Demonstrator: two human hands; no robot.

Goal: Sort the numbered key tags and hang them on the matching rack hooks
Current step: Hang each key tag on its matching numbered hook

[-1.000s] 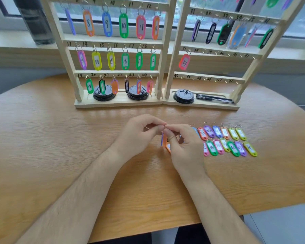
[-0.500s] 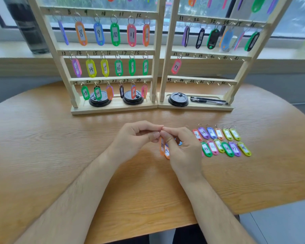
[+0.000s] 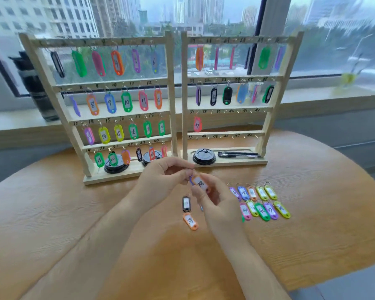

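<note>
Head view: left rack (image 3: 172, 94) full, right rack (image 3: 184, 94) filled through tag 37 (image 3: 197, 124); left hand (image 3: 160, 180) and right hand (image 3: 217, 204) both pinch tag 38 (image 3: 200, 183) above the desk (image 3: 74, 213); tag 39 (image 3: 190, 221), black tag (image 3: 186, 203) and two tag rows (image 3: 262, 202) at right not yet hung.

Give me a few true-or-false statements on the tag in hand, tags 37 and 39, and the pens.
1. The left hand and right hand together hold the orange plastic key tag marked 38. True.
2. The orange plastic key tag marked 39 hangs on the right wooden rack. False: it lies on the round wooden table.
3. The pink plastic key tag marked 37 hangs alone on its row. True.
4. The black pens lie on the table. False: they lie in the right rack's base tray.
</note>
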